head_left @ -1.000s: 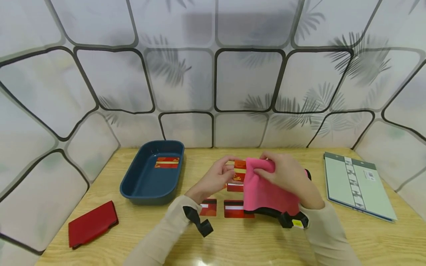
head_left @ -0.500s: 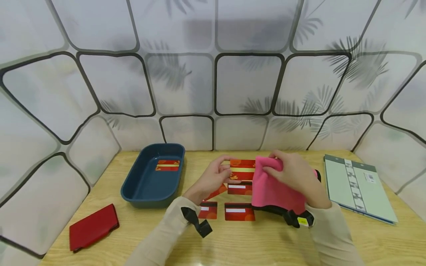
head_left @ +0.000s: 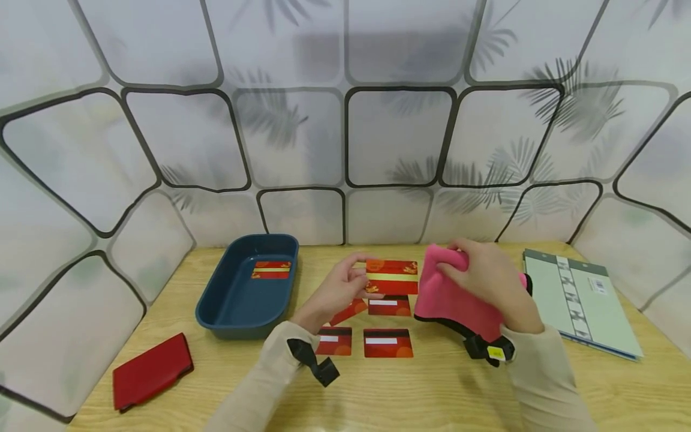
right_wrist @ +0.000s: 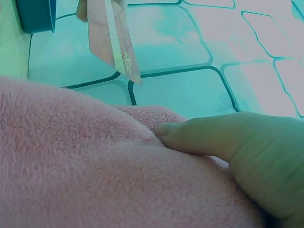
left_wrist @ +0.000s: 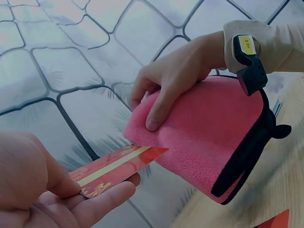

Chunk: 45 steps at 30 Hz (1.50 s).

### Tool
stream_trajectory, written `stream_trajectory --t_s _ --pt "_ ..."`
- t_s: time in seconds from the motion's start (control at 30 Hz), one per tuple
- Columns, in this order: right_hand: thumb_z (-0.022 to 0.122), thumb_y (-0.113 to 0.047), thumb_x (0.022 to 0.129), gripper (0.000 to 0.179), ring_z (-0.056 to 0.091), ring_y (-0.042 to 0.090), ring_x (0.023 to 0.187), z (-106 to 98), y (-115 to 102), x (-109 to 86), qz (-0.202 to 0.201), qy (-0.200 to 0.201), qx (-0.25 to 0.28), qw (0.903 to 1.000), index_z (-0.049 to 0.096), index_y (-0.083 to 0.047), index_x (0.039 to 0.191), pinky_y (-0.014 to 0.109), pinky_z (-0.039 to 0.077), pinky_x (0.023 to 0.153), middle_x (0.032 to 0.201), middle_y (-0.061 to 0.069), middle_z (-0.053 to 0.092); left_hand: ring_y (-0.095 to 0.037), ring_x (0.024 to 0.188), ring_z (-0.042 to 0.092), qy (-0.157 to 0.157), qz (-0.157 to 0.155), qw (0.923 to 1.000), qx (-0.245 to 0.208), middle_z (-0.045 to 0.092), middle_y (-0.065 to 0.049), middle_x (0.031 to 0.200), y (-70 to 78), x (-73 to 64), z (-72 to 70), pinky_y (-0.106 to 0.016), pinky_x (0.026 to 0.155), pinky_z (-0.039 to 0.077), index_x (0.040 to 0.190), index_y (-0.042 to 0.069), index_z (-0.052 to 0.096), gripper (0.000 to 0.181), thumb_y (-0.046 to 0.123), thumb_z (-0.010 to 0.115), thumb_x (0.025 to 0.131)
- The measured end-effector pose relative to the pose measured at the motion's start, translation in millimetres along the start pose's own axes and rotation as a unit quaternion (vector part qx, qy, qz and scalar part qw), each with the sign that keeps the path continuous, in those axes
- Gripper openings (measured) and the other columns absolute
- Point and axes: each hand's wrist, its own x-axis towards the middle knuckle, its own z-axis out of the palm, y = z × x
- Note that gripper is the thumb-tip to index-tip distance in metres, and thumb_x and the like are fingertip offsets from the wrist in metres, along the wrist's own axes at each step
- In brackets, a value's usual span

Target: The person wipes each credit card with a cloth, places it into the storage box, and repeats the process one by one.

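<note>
My left hand (head_left: 341, 288) pinches a red card (head_left: 391, 276) with a pale yellow stripe by its left end, thumb over it and fingers beneath in the left wrist view. To the right, my right hand (head_left: 488, 279) grips a folded pink fleecy cloth (head_left: 459, 304) with black edging, the thumb (right_wrist: 194, 135) pressed into the pile. The whole card face shows in the head view, just left of the cloth. Beneath the hands several red cards (head_left: 387, 343) lie on the wooden table with their dark-striped sides up, one of them tilted and partly covered by the left hand.
A blue tray (head_left: 237, 327) stands at the left with one red striped card (head_left: 272, 270) inside. Nearer the front left lies a dark red wallet-like case (head_left: 153, 371). Pale green notebooks (head_left: 585, 303) lie at the right. A patterned curtain-like wall (head_left: 399, 138) rises behind the table.
The right hand has moved right with the pink cloth, away from the card. The card, partly covered by the cloth before, now shows fully in the left hand.
</note>
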Motion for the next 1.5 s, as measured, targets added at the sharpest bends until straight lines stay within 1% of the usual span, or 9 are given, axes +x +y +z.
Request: stream_trajectory --t_s 0.37,0.53,0.63,0.73,0.87,0.97,1.07,1.2,1.5 --pt "0.078 -0.031 0.079 0.023 0.048 0.017 0.056 6 0 2.7 -0.020 0.026 0.003 0.9994 0.064 -0.015 0.090 0.028 0.033 0.052 0.059 -0.002 0.051 -0.013 0.049 0.055 0.101 -0.043 0.9939 0.011 0.033 0.000 0.058 15.2 -18.9 -24.0 -0.046 0.091 0.053 0.140 0.000 0.037 0.043 -0.005 0.037 0.098" --pt "0.078 -0.030 0.079 0.023 0.048 0.018 0.055 8 -1 4.1 -0.027 0.033 0.000 0.9991 0.063 -0.015 0.088 0.028 0.032 0.052 0.058 -0.003 0.049 -0.026 0.085 0.072 0.123 -0.058 0.9901 0.034 0.059 -0.016 0.100 26.4 -29.7 -47.3 -0.043 0.095 0.051 0.144 0.003 0.034 0.045 0.000 0.037 0.100" --pt "0.078 -0.031 0.079 0.023 0.048 0.017 0.055 10 -2 4.8 -0.031 0.034 0.001 0.9990 0.063 -0.015 0.088 0.028 0.031 0.051 0.057 -0.004 0.049 -0.032 0.099 0.069 0.135 -0.054 0.9885 0.042 0.053 -0.027 0.131 32.0 -36.0 -64.8 -0.041 0.091 0.053 0.144 0.001 0.033 0.042 0.001 0.036 0.101" --pt "0.077 -0.031 0.079 0.023 0.047 0.016 0.055 11 -3 5.2 -0.030 0.025 0.009 0.9992 0.062 -0.015 0.088 0.027 0.032 0.051 0.057 -0.004 0.048 -0.031 0.101 0.068 0.154 -0.063 0.9839 0.066 0.050 -0.028 0.136 34.5 -42.4 -85.8 -0.039 0.090 0.054 0.144 0.000 0.032 0.041 0.004 0.035 0.103" --pt "0.077 -0.031 0.080 0.023 0.047 0.016 0.056 11 -3 5.5 -0.021 0.009 0.015 0.9996 0.063 -0.015 0.090 0.028 0.032 0.052 0.059 -0.003 0.049 -0.019 0.086 0.072 0.197 -0.071 0.9739 0.088 0.063 -0.021 0.108 32.2 -49.0 -116.4 -0.037 0.091 0.054 0.149 -0.001 0.025 0.047 0.003 0.032 0.102" --pt "0.076 -0.032 0.081 0.024 0.049 0.017 0.058 10 -4 6.4 -0.011 -0.003 0.013 0.9999 0.063 -0.016 0.094 0.028 0.033 0.052 0.061 -0.002 0.051 -0.010 0.075 0.065 0.241 -0.057 0.9654 0.082 0.054 -0.011 0.083 26.0 -50.8 -139.1 -0.033 0.085 0.057 0.149 -0.005 0.022 0.052 -0.003 0.028 0.097" --pt "0.075 -0.033 0.082 0.025 0.049 0.018 0.059 10 -5 6.9 -0.004 -0.014 0.011 0.9998 0.063 -0.016 0.095 0.028 0.033 0.053 0.063 -0.001 0.052 -0.015 0.084 0.059 0.273 -0.066 0.9564 0.081 0.055 -0.025 0.100 18.5 -51.4 -155.9 -0.026 0.078 0.058 0.148 -0.009 0.021 0.056 -0.007 0.026 0.093" --pt "0.075 -0.032 0.082 0.024 0.048 0.018 0.059 9 -6 5.2 0.000 -0.023 0.014 0.9996 0.062 -0.014 0.093 0.028 0.032 0.053 0.062 -0.001 0.049 -0.038 0.115 0.054 0.280 -0.116 0.9485 0.091 0.029 -0.033 0.147 8.6 -51.1 -167.2 -0.026 0.078 0.058 0.150 -0.007 0.017 0.058 -0.008 0.025 0.093" --pt "0.074 -0.034 0.082 0.025 0.046 0.017 0.057 12 -5 5.6 -0.006 -0.028 0.002 0.9996 0.061 -0.014 0.091 0.028 0.031 0.051 0.060 -0.002 0.046 -0.047 0.129 0.042 0.268 -0.144 0.9437 0.129 0.024 -0.035 0.150 -11.8 -39.2 -183.0 -0.037 0.083 0.058 0.149 -0.010 0.015 0.059 -0.011 0.020 0.090"
